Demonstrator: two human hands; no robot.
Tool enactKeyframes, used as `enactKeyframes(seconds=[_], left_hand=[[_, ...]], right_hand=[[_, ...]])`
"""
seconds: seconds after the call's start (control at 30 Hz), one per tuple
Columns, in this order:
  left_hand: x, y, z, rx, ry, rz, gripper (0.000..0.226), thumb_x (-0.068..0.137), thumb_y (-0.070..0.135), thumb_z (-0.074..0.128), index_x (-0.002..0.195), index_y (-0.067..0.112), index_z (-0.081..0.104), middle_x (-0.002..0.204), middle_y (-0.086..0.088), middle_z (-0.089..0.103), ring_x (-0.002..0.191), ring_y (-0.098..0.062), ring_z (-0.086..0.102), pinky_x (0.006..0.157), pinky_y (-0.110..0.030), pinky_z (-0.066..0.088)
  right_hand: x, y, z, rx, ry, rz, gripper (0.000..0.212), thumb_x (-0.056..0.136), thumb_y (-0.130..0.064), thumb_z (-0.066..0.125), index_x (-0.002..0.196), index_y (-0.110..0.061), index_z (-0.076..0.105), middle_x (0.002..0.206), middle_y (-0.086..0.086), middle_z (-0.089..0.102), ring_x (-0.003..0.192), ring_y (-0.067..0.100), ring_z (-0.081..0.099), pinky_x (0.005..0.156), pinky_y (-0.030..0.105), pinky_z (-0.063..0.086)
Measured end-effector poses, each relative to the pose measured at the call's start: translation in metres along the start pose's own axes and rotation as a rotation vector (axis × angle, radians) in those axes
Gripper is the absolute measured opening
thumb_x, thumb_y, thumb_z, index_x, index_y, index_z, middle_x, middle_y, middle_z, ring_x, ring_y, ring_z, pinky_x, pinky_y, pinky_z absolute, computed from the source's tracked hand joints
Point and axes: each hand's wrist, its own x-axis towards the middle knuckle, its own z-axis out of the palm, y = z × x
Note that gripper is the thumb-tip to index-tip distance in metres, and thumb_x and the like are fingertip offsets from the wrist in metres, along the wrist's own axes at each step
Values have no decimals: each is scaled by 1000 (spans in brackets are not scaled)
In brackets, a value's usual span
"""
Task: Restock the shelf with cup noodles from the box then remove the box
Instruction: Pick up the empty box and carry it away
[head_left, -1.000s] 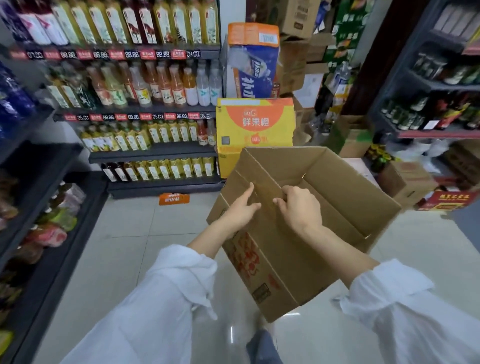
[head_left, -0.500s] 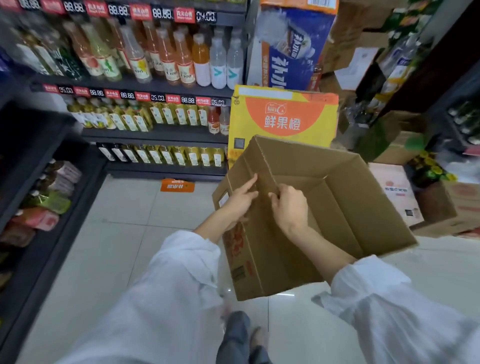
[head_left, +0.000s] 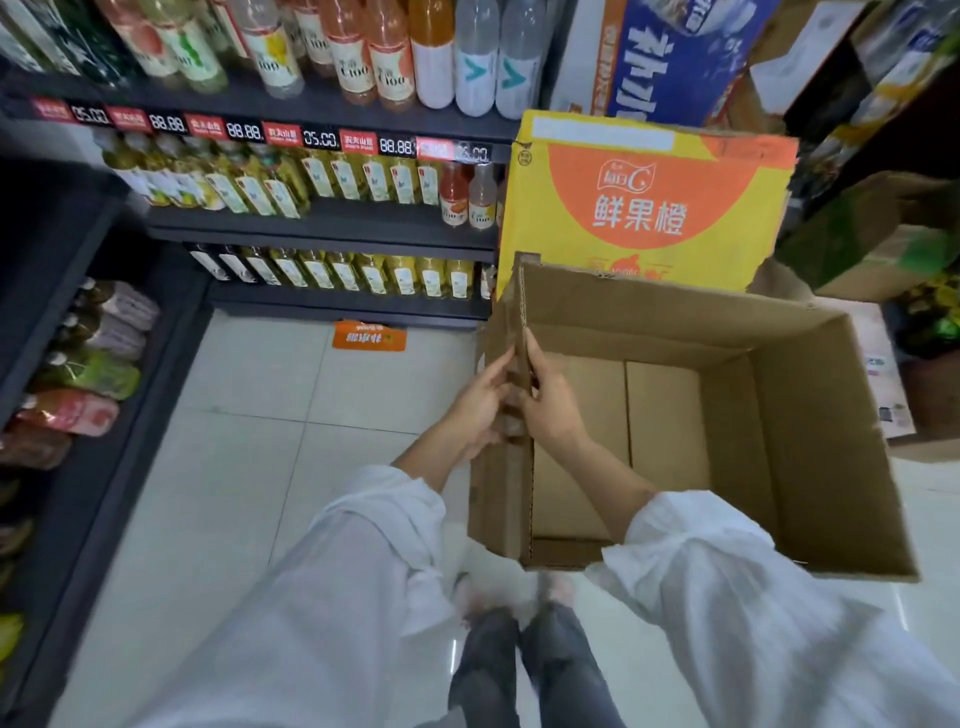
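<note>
An empty brown cardboard box hangs in front of me above the tiled floor, its open top facing up. I see only its bare cardboard bottom inside, no cup noodles. My left hand lies on the outside of the box's left wall near the top edge. My right hand lies on the inside of the same wall, so both hands pinch that wall between them. White sleeves cover both forearms.
A yellow and orange carton stands just behind the box. Dark drink shelves run across the back, with another dark shelf of packets on the left. Stacked cartons crowd the right. An orange floor sticker lies on the pale tiles.
The box has swung from tilted to level, its opening now facing up. It sits lower and closer to the yellow carton, and my view has tipped downward.
</note>
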Motion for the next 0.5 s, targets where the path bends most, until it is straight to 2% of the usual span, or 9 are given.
enactKeyframes(seconds=[0.07, 0.2, 0.27, 0.33, 0.43, 0.5], left_hand=[[11, -4, -1, -1, 7, -16, 37, 104, 23, 31, 120, 53, 46, 105, 8, 62, 96, -20, 60, 87, -53, 51], [33, -4, -4, -3, 15, -52, 33, 103, 22, 33, 100, 41, 60, 98, 4, 63, 84, -19, 57, 68, -35, 50], [42, -8, -8, 31, 23, -49, 35, 103, 19, 33, 119, 37, 58, 111, 3, 62, 96, -22, 58, 73, -37, 51], [45, -13, -12, 87, 29, -30, 41, 103, 16, 32, 136, 36, 45, 124, 6, 55, 109, -23, 56, 79, -40, 53], [46, -16, -15, 103, 55, -8, 44, 102, 12, 33, 140, 35, 41, 130, 8, 51, 113, -20, 54, 75, -33, 53], [46, -16, -14, 104, 56, -2, 45, 102, 12, 34, 140, 35, 40, 140, 4, 47, 121, -23, 51, 79, -36, 52]], right_hand=[[10, 8, 4, 35, -2, 25, 73, 92, 1, 50, 150, -27, 17, 134, 6, 57, 121, 23, 56, 97, 30, 45], [30, 21, 12, 65, -32, 54, 75, 91, 4, 48, 151, -27, 16, 137, 9, 52, 124, 22, 52, 105, 39, 43], [38, 30, 20, 107, -58, 75, 81, 87, 9, 44, 151, -32, 15, 139, 12, 47, 124, 24, 50, 104, 44, 44], [40, 35, 26, 144, -84, 99, 85, 86, 13, 40, 150, -36, 13, 145, 10, 42, 129, 25, 46, 105, 45, 43], [44, 34, 28, 169, -109, 106, 88, 86, 15, 41, 151, -34, 7, 153, 6, 33, 137, 25, 38, 108, 44, 39], [46, 35, 29, 186, -122, 108, 89, 87, 16, 42, 151, -35, 5, 154, 6, 30, 140, 24, 34, 110, 42, 37]])
